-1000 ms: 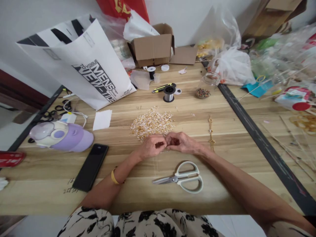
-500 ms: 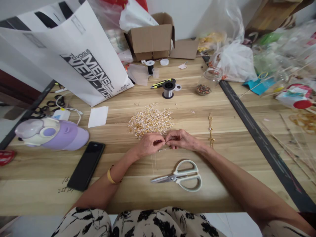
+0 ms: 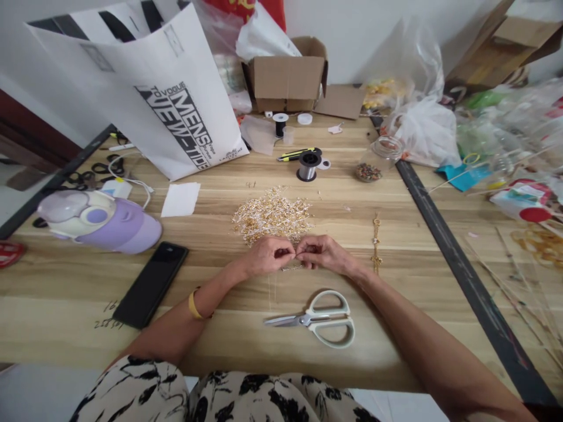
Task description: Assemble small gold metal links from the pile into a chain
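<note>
- While we pinch finger and thumb narrowly on both sides, our left hand (image 3: pixel 268 257) and right hand (image 3: pixel 325 253) almost meet at the tips; we cannot tell what tiny piece, if any, sits between them.
- From our fingertips, we see the pile of gold and white bits (image 3: pixel 273 213) just beyond at 11 o'clock, and thin threads (image 3: pixel 275 287) at 7.
- We could scatter the pile with a knuckle, since both hands rest close to its near edge.
- We have scissors (image 3: pixel 309 319) near at 6 o'clock; a dragged wrist might snag the threads on their points.
- We could shift the gold chain (image 3: pixel 376 241) at 3 o'clock by sweeping the right forearm outward.
</note>
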A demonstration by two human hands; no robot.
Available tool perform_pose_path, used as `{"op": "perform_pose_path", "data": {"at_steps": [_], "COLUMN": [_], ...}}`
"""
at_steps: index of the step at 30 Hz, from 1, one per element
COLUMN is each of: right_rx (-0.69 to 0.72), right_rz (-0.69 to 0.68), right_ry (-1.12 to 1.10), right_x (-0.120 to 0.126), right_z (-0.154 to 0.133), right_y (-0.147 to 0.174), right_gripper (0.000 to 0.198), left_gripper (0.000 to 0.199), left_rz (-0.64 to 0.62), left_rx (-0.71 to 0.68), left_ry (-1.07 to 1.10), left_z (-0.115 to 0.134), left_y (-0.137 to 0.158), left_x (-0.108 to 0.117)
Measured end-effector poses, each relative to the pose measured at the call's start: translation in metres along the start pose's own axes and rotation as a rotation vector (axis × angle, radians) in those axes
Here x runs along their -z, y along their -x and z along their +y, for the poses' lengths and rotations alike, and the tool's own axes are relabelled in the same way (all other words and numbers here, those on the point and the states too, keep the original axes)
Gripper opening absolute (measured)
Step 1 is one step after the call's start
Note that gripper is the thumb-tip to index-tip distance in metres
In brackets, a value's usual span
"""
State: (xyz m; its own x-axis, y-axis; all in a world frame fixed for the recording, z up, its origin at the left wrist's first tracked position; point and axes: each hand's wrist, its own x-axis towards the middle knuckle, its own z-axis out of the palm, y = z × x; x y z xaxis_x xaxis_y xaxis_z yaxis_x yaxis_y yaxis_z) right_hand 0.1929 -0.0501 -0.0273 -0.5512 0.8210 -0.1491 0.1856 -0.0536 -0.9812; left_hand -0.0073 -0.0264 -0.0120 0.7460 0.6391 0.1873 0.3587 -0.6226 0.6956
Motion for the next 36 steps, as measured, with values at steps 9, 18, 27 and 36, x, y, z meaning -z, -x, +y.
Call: {"op": "perform_pose_path", "data": {"at_steps": [9, 18, 27, 36], "right_rx": [0.003, -0.031, 0.12, 0.073], "right_rz": [0.025, 0.021, 0.065, 0.011], "right_ry": [0.005, 0.035, 0.21, 0.224], "right_x": [-0.002, 0.002, -0.004, -0.005], "right_z": [0.002, -0.002, 0.004, 0.002], "right_y": [-0.002, -0.001, 0.0, -0.001], "right_gripper": [0.026, 0.025, 0.012, 0.008], "left_gripper": [0.013, 0.012, 0.017, 0.014], "left_rz": [0.016, 0.075, 0.282, 0.268], "left_rx": [0.02, 0.122, 0.227, 0.179], "left_ry": [-0.034, 0.134, 0.232, 0.063], "left_z": [0.001, -0.01, -0.022, -0.014], "left_y": [0.002, 0.002, 0.001, -0.007], "left_x": [0.002, 0.005, 0.008, 0.017]}}
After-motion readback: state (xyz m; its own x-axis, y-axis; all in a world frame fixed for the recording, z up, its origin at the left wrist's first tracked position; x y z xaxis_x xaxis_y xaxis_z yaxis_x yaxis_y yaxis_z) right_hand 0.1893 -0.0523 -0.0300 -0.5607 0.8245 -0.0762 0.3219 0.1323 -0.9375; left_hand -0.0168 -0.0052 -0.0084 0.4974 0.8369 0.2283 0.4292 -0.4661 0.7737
